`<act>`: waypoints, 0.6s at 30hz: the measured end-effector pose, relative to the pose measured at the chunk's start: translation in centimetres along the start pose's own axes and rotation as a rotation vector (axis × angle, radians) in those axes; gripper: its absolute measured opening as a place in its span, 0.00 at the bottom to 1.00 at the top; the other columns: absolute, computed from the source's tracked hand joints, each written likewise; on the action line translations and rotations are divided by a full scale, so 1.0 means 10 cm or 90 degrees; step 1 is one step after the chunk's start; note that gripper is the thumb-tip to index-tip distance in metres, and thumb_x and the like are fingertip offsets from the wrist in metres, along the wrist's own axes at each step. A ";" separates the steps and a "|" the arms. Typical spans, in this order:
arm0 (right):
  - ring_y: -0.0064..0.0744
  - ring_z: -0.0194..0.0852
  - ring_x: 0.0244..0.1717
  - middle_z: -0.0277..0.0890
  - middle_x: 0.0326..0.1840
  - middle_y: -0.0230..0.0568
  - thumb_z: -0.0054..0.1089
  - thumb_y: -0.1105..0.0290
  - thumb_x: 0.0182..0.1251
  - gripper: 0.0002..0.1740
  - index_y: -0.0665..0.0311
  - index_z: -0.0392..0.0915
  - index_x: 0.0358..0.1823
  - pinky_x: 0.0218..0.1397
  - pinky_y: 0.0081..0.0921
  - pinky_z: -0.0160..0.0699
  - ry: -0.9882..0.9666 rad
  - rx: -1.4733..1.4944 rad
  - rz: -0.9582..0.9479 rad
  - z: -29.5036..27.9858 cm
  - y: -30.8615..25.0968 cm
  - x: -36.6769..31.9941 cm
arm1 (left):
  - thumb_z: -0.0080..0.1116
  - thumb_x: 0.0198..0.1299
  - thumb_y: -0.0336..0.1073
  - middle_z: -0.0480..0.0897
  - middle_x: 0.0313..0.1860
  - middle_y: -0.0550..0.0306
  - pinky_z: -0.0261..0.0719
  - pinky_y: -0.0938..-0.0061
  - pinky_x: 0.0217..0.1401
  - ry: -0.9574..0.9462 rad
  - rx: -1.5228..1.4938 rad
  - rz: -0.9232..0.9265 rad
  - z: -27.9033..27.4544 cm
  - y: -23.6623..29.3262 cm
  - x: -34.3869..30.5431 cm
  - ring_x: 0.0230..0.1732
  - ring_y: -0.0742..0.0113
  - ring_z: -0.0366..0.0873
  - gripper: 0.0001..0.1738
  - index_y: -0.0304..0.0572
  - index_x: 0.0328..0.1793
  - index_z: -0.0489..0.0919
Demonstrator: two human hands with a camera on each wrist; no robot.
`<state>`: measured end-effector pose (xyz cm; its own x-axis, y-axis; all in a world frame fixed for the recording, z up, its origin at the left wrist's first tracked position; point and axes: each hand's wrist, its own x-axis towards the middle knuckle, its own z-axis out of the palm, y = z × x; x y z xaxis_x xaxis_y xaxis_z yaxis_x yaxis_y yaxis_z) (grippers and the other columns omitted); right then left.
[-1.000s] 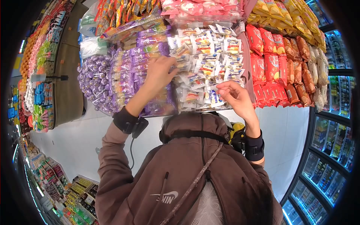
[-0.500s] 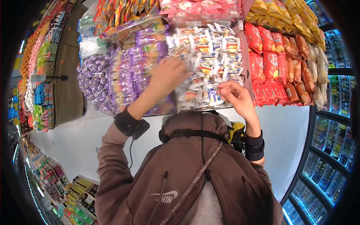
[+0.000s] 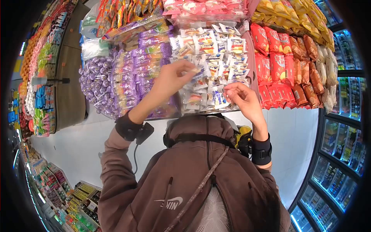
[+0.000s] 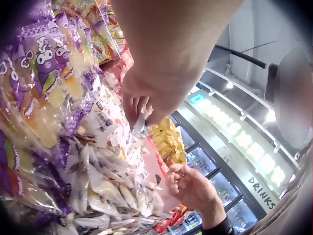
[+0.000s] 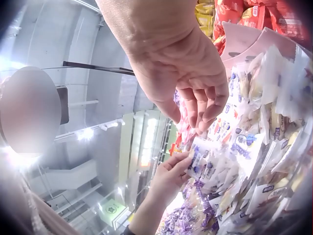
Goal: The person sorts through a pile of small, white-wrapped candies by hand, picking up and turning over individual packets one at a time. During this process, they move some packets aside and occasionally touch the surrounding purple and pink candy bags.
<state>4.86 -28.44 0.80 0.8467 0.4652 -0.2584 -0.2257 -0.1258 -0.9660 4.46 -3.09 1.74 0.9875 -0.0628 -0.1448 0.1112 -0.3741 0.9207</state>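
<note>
Thumb and fingers of my left hand (image 3: 174,79) pinch a small white snack packet (image 5: 198,157) with blue print. The hand is raised over the left side of a bin of similar white packets (image 3: 210,44). In the left wrist view, a clear wrapper edge (image 4: 140,126) shows at its fingertips. My right hand (image 3: 245,101) hovers at the bin's near right corner, fingers loosely bent, close by a blue-printed packet (image 3: 218,96). Nothing shows between thumb and fingers of that hand in the right wrist view.
Left of the bin lie purple-wrapped jelly sticks (image 3: 148,58) and purple round candies (image 3: 98,83). A pink divider (image 3: 252,58) separates red packets (image 3: 279,65) on the right. Pink packets (image 3: 208,7) sit behind. Glass-door coolers (image 3: 342,139) stand farther right.
My left hand has moved a little right and now lifts a packet from among the white ones. My right hand stays almost in place.
</note>
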 end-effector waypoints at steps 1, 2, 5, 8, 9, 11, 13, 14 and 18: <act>0.12 0.66 0.33 0.74 0.33 0.27 0.57 0.71 0.63 0.09 0.66 0.76 0.42 0.35 0.13 0.64 0.001 0.007 0.002 0.02 -0.02 0.01 | 0.60 0.56 0.33 0.84 0.35 0.55 0.74 0.79 0.42 -0.032 -0.074 -0.020 -0.01 -0.01 0.01 0.37 0.75 0.79 0.12 0.36 0.44 0.79; 0.13 0.67 0.33 0.75 0.33 0.28 0.55 0.70 0.64 0.09 0.67 0.75 0.44 0.36 0.13 0.65 -0.007 -0.001 -0.009 0.03 -0.04 0.02 | 0.61 0.56 0.34 0.84 0.35 0.56 0.73 0.81 0.42 -0.063 -0.149 -0.041 -0.02 -0.02 0.00 0.37 0.78 0.78 0.12 0.36 0.44 0.79; 0.15 0.69 0.32 0.76 0.34 0.31 0.52 0.70 0.67 0.10 0.68 0.73 0.45 0.38 0.14 0.68 -0.022 -0.023 -0.034 0.07 -0.10 0.04 | 0.62 0.55 0.34 0.84 0.35 0.58 0.73 0.81 0.41 -0.143 -0.238 -0.066 -0.01 0.02 -0.05 0.37 0.78 0.77 0.13 0.37 0.45 0.79; 0.13 0.67 0.32 0.75 0.34 0.29 0.55 0.72 0.65 0.09 0.68 0.74 0.43 0.36 0.14 0.67 -0.031 -0.043 -0.038 0.13 -0.12 0.05 | 0.62 0.55 0.33 0.83 0.36 0.58 0.74 0.81 0.40 -0.162 -0.198 -0.089 0.03 0.09 -0.10 0.37 0.77 0.77 0.13 0.37 0.45 0.79; 0.12 0.67 0.31 0.75 0.33 0.29 0.56 0.73 0.64 0.08 0.68 0.74 0.42 0.35 0.13 0.66 -0.041 -0.055 -0.038 0.14 -0.11 0.05 | 0.62 0.55 0.33 0.83 0.35 0.59 0.73 0.82 0.39 -0.161 -0.219 -0.085 0.05 0.10 -0.11 0.37 0.78 0.77 0.13 0.38 0.45 0.79; 0.11 0.66 0.30 0.74 0.32 0.28 0.58 0.74 0.62 0.07 0.67 0.75 0.40 0.34 0.12 0.65 -0.045 -0.075 -0.031 0.16 -0.10 0.05 | 0.62 0.55 0.32 0.83 0.34 0.60 0.73 0.83 0.38 -0.159 -0.260 -0.075 0.10 0.14 -0.13 0.36 0.78 0.77 0.13 0.38 0.46 0.79; 0.10 0.65 0.29 0.74 0.31 0.26 0.58 0.76 0.61 0.05 0.67 0.75 0.38 0.32 0.12 0.64 -0.032 -0.092 -0.017 0.17 -0.10 0.05 | 0.62 0.54 0.32 0.81 0.32 0.62 0.72 0.84 0.37 -0.155 -0.267 -0.080 0.16 0.16 -0.16 0.35 0.80 0.76 0.13 0.38 0.46 0.78; 0.10 0.65 0.28 0.73 0.29 0.26 0.59 0.75 0.60 0.05 0.67 0.75 0.37 0.32 0.12 0.64 -0.020 -0.062 -0.032 0.17 -0.11 0.06 | 0.62 0.54 0.31 0.81 0.31 0.62 0.72 0.85 0.37 -0.153 -0.271 -0.082 0.17 0.17 -0.18 0.34 0.80 0.75 0.13 0.38 0.46 0.78; 0.09 0.63 0.26 0.72 0.25 0.24 0.61 0.75 0.58 0.04 0.67 0.76 0.34 0.30 0.12 0.62 0.027 0.034 -0.077 0.23 -0.17 0.08 | 0.62 0.53 0.30 0.79 0.32 0.63 0.72 0.85 0.37 -0.254 -0.240 -0.049 0.24 0.07 -0.23 0.34 0.80 0.75 0.15 0.37 0.48 0.76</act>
<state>4.84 -25.87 2.19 0.8884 0.4368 -0.1414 -0.1454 -0.0243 -0.9891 1.95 -5.47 1.84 0.8637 -0.4218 -0.2760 0.2865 -0.0396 0.9573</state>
